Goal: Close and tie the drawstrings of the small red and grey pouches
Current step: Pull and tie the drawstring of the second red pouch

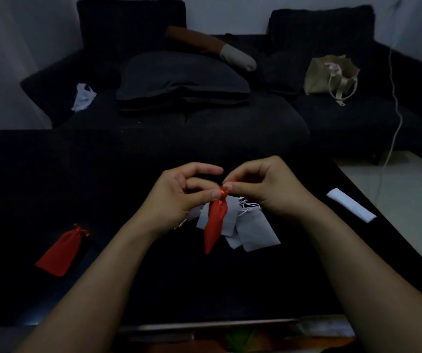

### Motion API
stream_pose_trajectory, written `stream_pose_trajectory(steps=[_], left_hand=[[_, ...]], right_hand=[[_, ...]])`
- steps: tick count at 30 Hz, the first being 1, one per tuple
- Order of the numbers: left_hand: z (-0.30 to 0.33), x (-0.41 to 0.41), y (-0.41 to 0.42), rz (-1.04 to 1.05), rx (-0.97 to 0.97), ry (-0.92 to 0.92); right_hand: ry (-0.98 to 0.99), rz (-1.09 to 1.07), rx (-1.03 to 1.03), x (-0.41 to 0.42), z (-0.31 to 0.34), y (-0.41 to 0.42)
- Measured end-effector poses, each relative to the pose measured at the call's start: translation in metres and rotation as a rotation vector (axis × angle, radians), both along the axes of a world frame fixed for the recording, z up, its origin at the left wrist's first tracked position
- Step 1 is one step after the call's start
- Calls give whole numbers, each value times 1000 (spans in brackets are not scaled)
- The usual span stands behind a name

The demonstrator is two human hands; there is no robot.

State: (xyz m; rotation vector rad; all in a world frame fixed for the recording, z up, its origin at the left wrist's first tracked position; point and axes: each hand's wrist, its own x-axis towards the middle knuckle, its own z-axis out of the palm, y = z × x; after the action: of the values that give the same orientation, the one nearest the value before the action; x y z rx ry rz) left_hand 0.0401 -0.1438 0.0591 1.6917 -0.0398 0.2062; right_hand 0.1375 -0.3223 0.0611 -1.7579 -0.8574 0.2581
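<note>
A wide sofa (332,118) in dark, ribbed fabric fills the far side of the room, its seat piled with soft charcoal cushions (182,77). A long bolster (212,48), brown for most of its length and pale at one end, lies across them. Towards the sofa's right end a beige cloth tote bag (329,75) slumps with its handles drooping.

Nearer, a flat worktop (52,174) covered in matte black carries the task's things. A folded white strip (350,205), smooth and rectangular, lies near its right edge. At the centre sits a loose heap of small grey pouches (253,230), flat rectangles of soft cloth with thin white cords tangled at their mouths. Well apart on the left lies a flat red pouch (62,250), its neck gathered and its cord ends showing.

Above the grey heap, a second red pouch (215,225) hangs in a tapering, pointed shape from its bunched neck. The left hand (176,194) and the right hand (266,187) meet there, the fingers (215,194) of both pinched together on the shiny red drawstring (223,191) at the pouch's top.
</note>
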Motion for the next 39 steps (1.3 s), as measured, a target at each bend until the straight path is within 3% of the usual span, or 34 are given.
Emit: stream_pose_trajectory(steps=[3, 6, 9, 26, 31, 39], left_hand=[[0, 2, -1, 47, -47, -58], [-1, 3, -4, 93, 36, -89], [-3, 4, -6, 146, 133, -112], [-18, 14, -18, 429, 87, -175], [-19, 14, -20, 441, 114, -165], [-13, 13, -18, 387, 13, -122]], right_hand=[[148, -31, 57, -3, -3, 4], [225, -79, 38, -4, -5, 10], [213, -93, 5, -5, -6, 12], [244, -69, 87, -11, -8, 16], [336, -130, 118, -13, -13, 19], [447, 1, 65, -7, -12, 18]])
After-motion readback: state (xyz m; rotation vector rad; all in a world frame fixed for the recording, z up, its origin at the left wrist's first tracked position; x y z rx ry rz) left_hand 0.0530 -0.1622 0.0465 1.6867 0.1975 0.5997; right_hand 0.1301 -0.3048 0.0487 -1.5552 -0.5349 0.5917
